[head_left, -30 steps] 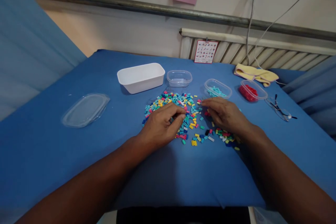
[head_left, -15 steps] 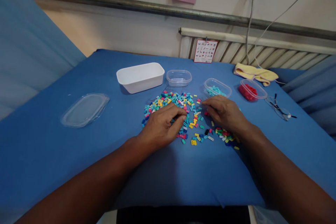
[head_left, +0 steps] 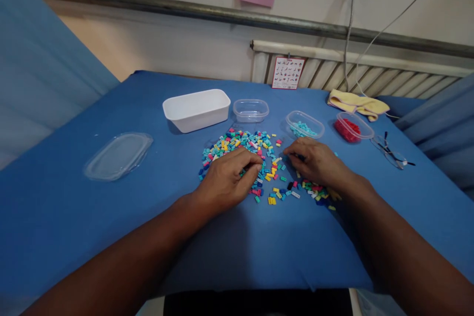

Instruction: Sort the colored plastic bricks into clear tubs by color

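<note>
A heap of small coloured bricks (head_left: 242,144) in teal, yellow, pink and blue lies in the middle of the blue table (head_left: 74,207). My left hand (head_left: 227,177) rests palm down on the heap's near side, fingers curled onto the bricks. My right hand (head_left: 314,160) lies on the heap's right side, fingers bent over some bricks; what the fingertips pinch, if anything, is hidden. Behind the heap stand an empty clear tub (head_left: 251,110), a clear tub with teal bricks (head_left: 304,126) and a clear tub with red bricks (head_left: 352,127).
A white rectangular bin (head_left: 197,109) stands at the back left of the heap. A clear lid (head_left: 118,155) lies to the left. A yellow cloth (head_left: 357,102) and a pair of glasses (head_left: 392,154) lie at the right. A radiator runs along the wall behind.
Both hands stay on the heap; my right hand's fingers have curled a little closer over the bricks. The view has shifted slightly.
</note>
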Action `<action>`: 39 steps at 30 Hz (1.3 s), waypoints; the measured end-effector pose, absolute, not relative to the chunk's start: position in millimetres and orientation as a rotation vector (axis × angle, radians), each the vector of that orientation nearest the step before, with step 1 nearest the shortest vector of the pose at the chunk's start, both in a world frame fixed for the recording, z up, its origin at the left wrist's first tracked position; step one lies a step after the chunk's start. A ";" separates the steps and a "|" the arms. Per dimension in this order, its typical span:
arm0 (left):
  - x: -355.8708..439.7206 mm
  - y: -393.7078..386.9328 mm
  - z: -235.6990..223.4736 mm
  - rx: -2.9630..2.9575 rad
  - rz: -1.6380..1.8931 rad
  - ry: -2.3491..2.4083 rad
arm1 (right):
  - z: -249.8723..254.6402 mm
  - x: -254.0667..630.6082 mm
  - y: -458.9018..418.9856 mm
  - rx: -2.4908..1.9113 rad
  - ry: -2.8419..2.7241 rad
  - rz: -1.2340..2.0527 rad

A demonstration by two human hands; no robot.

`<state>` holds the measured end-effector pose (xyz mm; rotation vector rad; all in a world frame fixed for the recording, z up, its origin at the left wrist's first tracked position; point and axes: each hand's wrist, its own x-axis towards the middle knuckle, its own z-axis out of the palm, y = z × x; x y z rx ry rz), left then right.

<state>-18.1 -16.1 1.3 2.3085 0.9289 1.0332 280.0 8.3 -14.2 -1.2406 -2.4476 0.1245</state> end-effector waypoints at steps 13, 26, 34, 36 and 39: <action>-16.8 -18.0 3.3 2.309 1.005 0.953 | -4.0 273.3 -5.1 -1.168 -2.683 0.166; -16.0 -17.6 0.5 2.312 1.014 0.914 | 4.6 302.2 22.7 -1.431 -1.993 -0.247; -15.1 -16.8 3.1 2.316 1.004 0.915 | -2.0 298.8 16.7 -1.351 -1.932 -0.180; -15.2 -16.3 2.8 2.316 1.010 0.918 | -2.0 285.0 9.4 -1.218 -2.078 -0.084; -15.5 -15.6 2.2 2.325 1.006 0.923 | -3.0 265.8 2.9 -0.949 -2.403 0.116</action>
